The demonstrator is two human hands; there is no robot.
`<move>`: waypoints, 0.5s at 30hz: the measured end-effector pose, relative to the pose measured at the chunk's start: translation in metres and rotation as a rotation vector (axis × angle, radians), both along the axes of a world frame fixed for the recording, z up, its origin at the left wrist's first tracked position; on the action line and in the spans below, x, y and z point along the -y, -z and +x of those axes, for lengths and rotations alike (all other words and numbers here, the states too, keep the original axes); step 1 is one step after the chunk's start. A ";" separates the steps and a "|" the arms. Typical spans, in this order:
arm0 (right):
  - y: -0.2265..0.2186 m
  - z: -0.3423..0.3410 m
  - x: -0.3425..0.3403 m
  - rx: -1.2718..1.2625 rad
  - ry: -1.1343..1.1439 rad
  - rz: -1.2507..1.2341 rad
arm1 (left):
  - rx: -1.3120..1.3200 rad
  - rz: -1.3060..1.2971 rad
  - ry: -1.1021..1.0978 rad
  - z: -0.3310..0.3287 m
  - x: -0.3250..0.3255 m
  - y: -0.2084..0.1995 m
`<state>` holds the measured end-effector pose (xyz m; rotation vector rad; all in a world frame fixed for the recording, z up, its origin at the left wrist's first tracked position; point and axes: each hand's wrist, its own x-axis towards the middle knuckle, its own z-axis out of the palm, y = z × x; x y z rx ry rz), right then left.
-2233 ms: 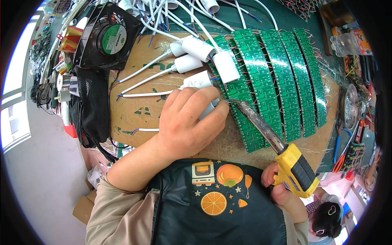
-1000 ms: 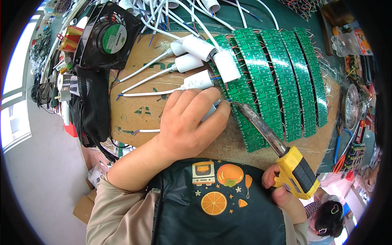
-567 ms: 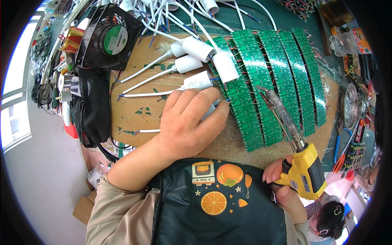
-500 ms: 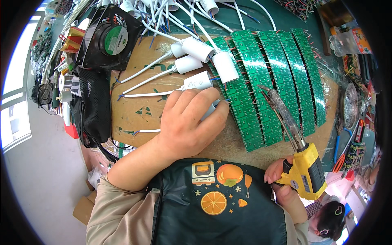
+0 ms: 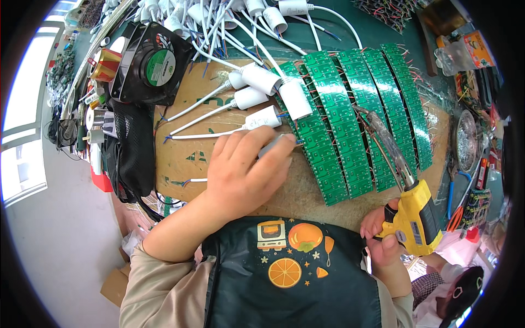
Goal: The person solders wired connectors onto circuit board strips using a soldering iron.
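Observation:
My left hand (image 5: pixel 240 172) is closed over a white cylinder with a cable (image 5: pixel 268 147), mostly hidden under the fingers; its cable end pokes out left of the hand. A yellow soldering gun (image 5: pixel 418 216) is gripped in my right hand (image 5: pixel 383 235). Its long metal tip points up and left, over green circuit board panels (image 5: pixel 328 131) lying in several strips. Beyond my left hand, more white cylinders (image 5: pixel 263 117) with cables lie in a row, their stripped blue wire ends to the left. One white cylinder (image 5: pixel 296 100) rests against the leftmost board strip.
A brown cardboard sheet (image 5: pixel 186 147) lies under the work on the green table. At the back left stands a black fan (image 5: pixel 156 63); a heap of white cables and cylinders (image 5: pixel 219 16) is behind. On the right are a round metal dish (image 5: pixel 466 139) and pliers (image 5: pixel 455 217). Another person (image 5: pixel 454 298) sits lower right.
My left hand has shifted slightly left and down, still over the white cylinder. The soldering gun has moved a little right and up. The whole view has shifted slightly.

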<state>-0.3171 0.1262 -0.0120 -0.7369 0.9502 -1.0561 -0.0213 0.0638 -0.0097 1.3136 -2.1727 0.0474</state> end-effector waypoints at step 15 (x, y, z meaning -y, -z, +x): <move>0.007 0.006 0.004 0.007 0.013 -0.149 | 0.046 0.214 -0.050 0.015 0.018 -0.039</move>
